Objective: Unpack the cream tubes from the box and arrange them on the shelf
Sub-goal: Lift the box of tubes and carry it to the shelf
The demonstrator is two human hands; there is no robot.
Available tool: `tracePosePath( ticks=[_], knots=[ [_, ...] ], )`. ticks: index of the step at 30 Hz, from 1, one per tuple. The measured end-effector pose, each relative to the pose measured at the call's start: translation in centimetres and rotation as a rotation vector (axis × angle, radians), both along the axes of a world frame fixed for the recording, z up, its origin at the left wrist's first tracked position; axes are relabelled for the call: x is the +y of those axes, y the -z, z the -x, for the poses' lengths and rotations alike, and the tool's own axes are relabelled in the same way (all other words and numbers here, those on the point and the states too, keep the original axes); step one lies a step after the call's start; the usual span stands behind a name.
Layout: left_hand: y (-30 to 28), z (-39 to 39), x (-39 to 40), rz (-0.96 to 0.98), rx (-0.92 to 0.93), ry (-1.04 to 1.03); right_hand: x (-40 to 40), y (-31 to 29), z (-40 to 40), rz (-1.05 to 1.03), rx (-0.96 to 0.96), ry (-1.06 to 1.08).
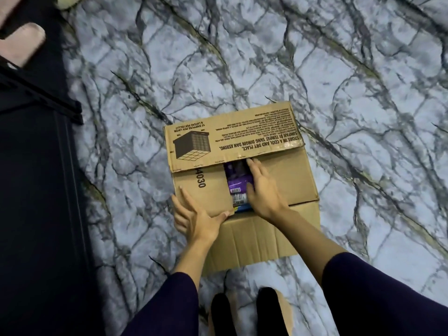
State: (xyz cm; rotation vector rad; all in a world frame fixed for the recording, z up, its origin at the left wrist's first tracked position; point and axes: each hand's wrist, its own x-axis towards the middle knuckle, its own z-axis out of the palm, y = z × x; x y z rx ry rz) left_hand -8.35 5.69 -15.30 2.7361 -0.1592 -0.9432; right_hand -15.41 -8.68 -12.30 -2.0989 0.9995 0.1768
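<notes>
Cardboard box (pixel 242 180) sits on a marble-pattern floor (pixel 339 93), grey veins on white. Top flaps partly open: far flap (pixel 232 139) with printed text and a crate drawing folded up and back, near flap (pixel 254 238) folded out toward the person, left inner flap (pixel 203 187) with "4030" printed on it lying flat, right inner flap (pixel 288 180) also lying flat. Narrow gap between the two inner flaps shows purple cream tube packs (pixel 238 183) inside the box, barcode labels visible; exact count can't be told.

Left hand (pixel 194 217) lies on the near left corner of the box, fingers spread and fairly straight over the left inner flap, thumb at the flap's near edge. Right hand (pixel 263 187) is at the gap, fingers straight and together, reaching along the edge of the right flap and touching the purple packs; whether it grips any can't be told. Both forearms bare, dark sleeves (pixel 363 299) pushed up.

Dark furniture or fabric mass (pixel 36 190) fills the left side. Two dark feet (pixel 244 311) at bottom centre, on a cardboard piece (pixel 283 318).
</notes>
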Motion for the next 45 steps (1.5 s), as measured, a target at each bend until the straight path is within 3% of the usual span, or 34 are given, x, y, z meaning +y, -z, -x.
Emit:
tracePosePath(
  ticks=[5,7,11,14,17,22,26,29,31,33,35,37,39,43,45],
  knots=[
    [-0.1,0.1,0.1,0.037,-0.031,-0.017,-3.0,-2.3,-6.4,0.344,-0.347,0.073],
    [-0.4,0.2,0.0,0.035,-0.024,-0.025,-4.5,-2.4,-9.4,0.366,-0.304,-0.028],
    [-0.5,0.3,-0.3,0.007,-0.001,-0.023,-6.5,0.1,-12.7,0.249,0.061,-0.206],
    [-0.4,0.1,-0.7,-0.033,0.005,-0.015,-6.8,1.8,-12.6,0.248,0.193,-0.314],
    [-0.3,0.4,-1.9,-0.087,-0.068,-0.021,-6.9,1.9,-12.7,0.192,0.155,-0.304],
    [-1.2,0.4,-4.6,-0.106,-0.076,0.056,-4.7,1.0,-8.4,0.067,-0.014,-0.027],
    [-3.6,1.3,-4.2,0.100,-0.037,0.032,-1.2,0.0,-3.2,-0.014,0.004,0.073],
    [-7.1,1.6,-2.1,0.420,-0.236,-0.055,0.9,-1.1,-1.3,-0.076,0.058,0.065],
    [-9.1,0.5,-0.2,0.493,-0.419,-0.208,2.3,-1.7,-0.9,-0.092,0.072,0.037],
    [-10.3,-1.3,2.3,0.427,-0.527,-0.324,3.6,-1.8,-0.7,-0.102,0.101,0.015],
    [-9.9,-3.1,4.9,0.218,-0.559,-0.280,4.6,-1.4,-0.8,-0.114,0.150,0.001],
    [-8.2,-4.3,7.0,-0.033,-0.468,-0.135,5.4,-0.8,-1.2,-0.125,0.186,-0.016],
    [-6.7,-4.9,7.6,-0.134,-0.265,-0.018,5.8,0.2,-1.6,-0.130,0.221,-0.021],
    [-4.5,-3.9,5.6,0.130,0.250,-0.075,6.2,2.2,-1.6,-0.154,0.363,-0.044],
    [-3.9,-2.9,4.8,0.131,0.276,-0.111,6.2,2.4,-1.4,-0.144,0.415,-0.038]
  ],
)
